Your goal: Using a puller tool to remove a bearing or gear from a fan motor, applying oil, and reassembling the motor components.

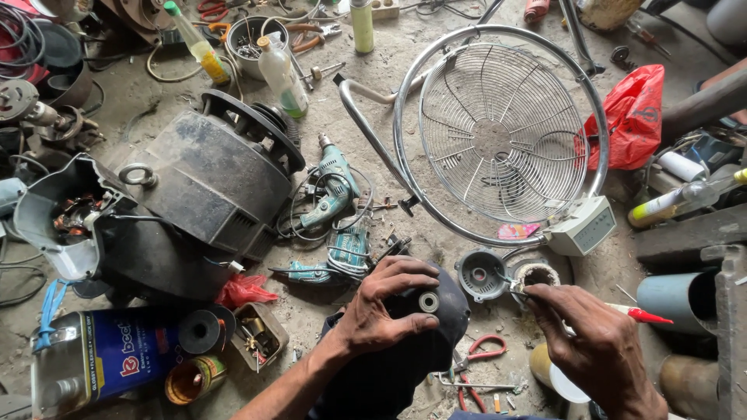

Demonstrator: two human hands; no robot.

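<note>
My left hand [385, 307] grips a dark rounded motor housing [443, 323] at the bottom middle, fingers curled over its top beside a small metal ring bearing [429, 302] set in it. My right hand [595, 346] pinches a thin tool with a red tip [642, 315], its other end reaching toward a small round part with a pale ring [535, 274] on the ground. A grey round cap [480, 274] lies just left of that part.
A chrome fan grille on its stand [498, 132] with a white control box [582, 225] lies ahead. A big dark motor [210, 183], teal drills [331, 190], a red bag [634, 117], bottles, a blue can [101, 358] and red pliers [478, 354] crowd the dusty floor.
</note>
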